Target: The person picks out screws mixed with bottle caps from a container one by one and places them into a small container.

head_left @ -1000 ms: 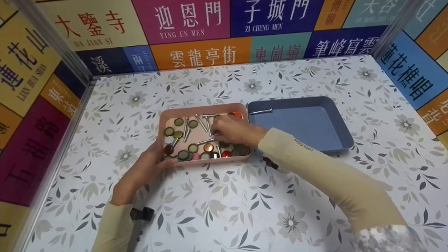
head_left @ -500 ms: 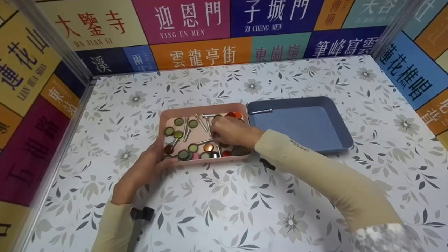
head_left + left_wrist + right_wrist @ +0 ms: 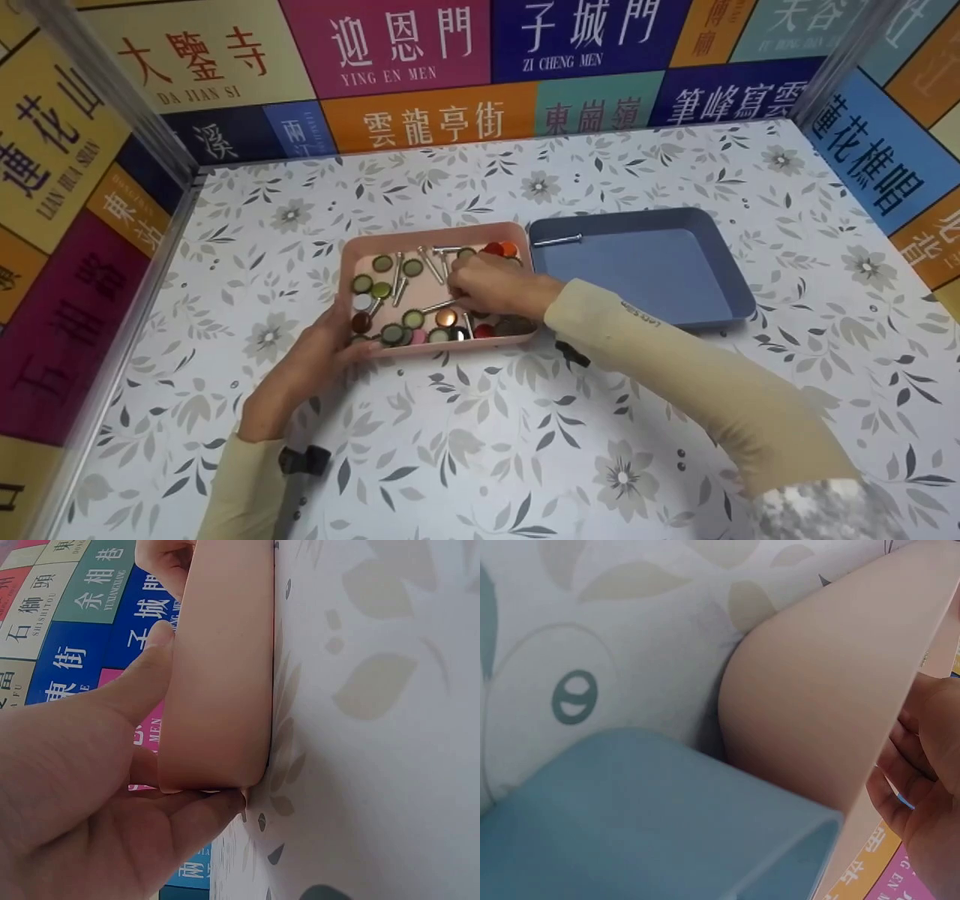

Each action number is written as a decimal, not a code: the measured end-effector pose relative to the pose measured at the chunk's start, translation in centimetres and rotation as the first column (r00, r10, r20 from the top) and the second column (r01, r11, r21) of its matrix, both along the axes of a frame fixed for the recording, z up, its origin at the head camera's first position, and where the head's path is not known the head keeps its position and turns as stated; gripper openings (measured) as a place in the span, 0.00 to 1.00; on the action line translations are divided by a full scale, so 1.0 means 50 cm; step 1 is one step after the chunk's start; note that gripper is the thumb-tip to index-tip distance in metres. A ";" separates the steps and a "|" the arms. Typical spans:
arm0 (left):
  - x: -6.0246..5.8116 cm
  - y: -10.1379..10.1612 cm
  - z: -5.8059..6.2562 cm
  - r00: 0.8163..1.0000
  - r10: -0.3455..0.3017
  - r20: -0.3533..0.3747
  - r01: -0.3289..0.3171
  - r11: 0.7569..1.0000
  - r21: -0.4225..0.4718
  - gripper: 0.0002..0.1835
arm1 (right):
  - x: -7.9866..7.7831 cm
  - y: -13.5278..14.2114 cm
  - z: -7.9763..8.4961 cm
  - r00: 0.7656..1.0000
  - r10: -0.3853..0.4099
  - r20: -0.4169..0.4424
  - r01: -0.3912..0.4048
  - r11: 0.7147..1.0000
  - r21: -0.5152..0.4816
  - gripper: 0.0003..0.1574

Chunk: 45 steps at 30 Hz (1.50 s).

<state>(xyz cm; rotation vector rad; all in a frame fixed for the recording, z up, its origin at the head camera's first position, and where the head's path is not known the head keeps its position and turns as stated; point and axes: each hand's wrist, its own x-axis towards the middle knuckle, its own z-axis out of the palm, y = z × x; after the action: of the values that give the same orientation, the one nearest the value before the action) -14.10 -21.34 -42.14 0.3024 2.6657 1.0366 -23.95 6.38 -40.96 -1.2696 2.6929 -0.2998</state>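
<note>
In the head view, a pink tray (image 3: 435, 349) holds scattered bottle caps (image 3: 413, 319) and several silver screws (image 3: 431, 265). My left hand (image 3: 319, 356) grips its near left corner, thumb at the front wall and fingers along the left side; the left wrist view shows this hold (image 3: 112, 787). My right hand (image 3: 499, 286) reaches into the tray's right half, fingers bent down among the caps and screws. Its fingertips are hidden, so whatever they touch cannot be made out. The right wrist view shows the right hand (image 3: 926, 772) partly behind the tray wall.
A blue-grey tray (image 3: 637, 274) stands right of the pink one, close against it, with a single screw (image 3: 557, 241) at its far left corner. Flower-patterned covering (image 3: 480, 450) lies under both. Panels with coloured lettering (image 3: 405, 45) rise behind and at both sides.
The right hand has shifted slightly left and toward me within the pink tray, uncovering red and orange caps at the far right corner. The left hand keeps its hold.
</note>
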 end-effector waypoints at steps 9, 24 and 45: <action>-0.003 0.003 0.000 1.000 0.015 0.020 -0.015 1.000 0.003 0.54 | -0.003 0.012 0.012 0.999 0.018 -0.050 -0.018 1.000 0.000 0.09; 0.000 0.003 -0.002 1.000 0.005 0.015 -0.006 1.000 0.029 0.54 | -0.016 0.052 0.031 0.994 -0.020 -0.110 0.024 0.999 0.037 0.07; 0.003 0.002 -0.001 1.000 -0.005 -0.021 0.006 1.000 0.027 0.53 | -0.032 0.138 0.052 0.971 -0.215 -0.106 0.216 0.976 -0.007 0.06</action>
<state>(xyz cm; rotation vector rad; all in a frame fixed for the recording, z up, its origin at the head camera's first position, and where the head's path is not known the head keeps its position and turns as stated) -13.92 -21.26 -42.17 0.3279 2.6694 1.0749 -25.55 13.30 -38.36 -1.0190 2.9253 -0.2571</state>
